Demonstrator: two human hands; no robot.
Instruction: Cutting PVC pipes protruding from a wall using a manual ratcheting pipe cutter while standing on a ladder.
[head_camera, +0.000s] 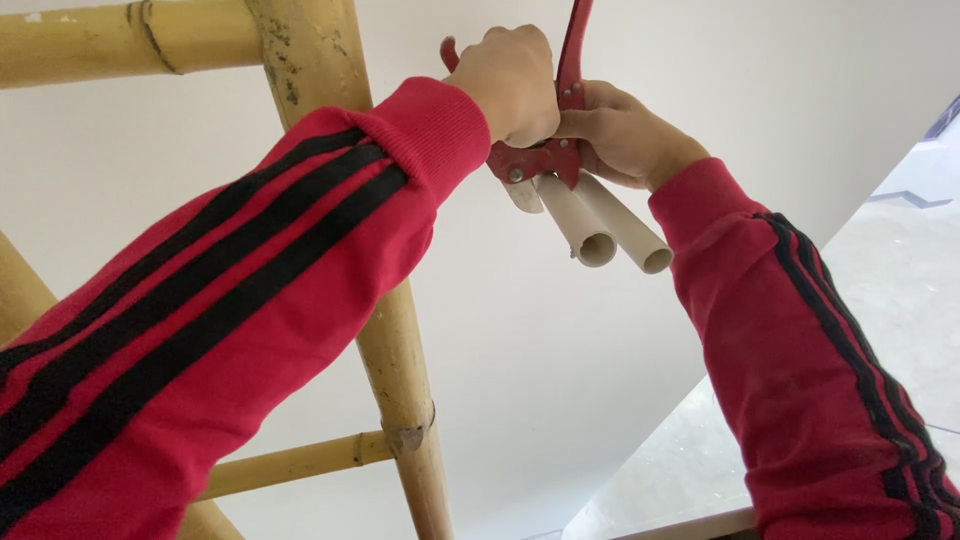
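Head view: looks upward along both arms toward a pale wall and ceiling; both hands meet at the top centre of the frame.
Left hand (510, 82): top centre, slightly left of the tool; grip closed in a fist around one handle of the red pipe cutter (545, 155). Knuckles face the camera.
Right hand (622, 135): just right of the left hand, touching it at the fingers; grip wrapped around the upper ends of the two white pipes (610, 225) and pressed against the cutter's second handle, which runs up out of the top edge.
Red pipe cutter: head sits just below both hands, a bolt visible at the pivot. Jaw lies against the pipes where they leave the right hand; cannot tell how far the blade has bitten.
White pipes: two, side by side and touching, slanting down and right from the hands toward centre frame. Open round ends face the camera; the right one reaches slightly lower.
Sleeves: red with black stripes; left sleeve (220, 330) fills the lower left, right sleeve (810, 350) the lower right.
Bamboo frame (395, 340): thick upright pole from upper left down to bottom centre, behind the left arm; one crosspiece along the top left edge, a thinner one at lower left.
Background: pale grey surface at lower right.
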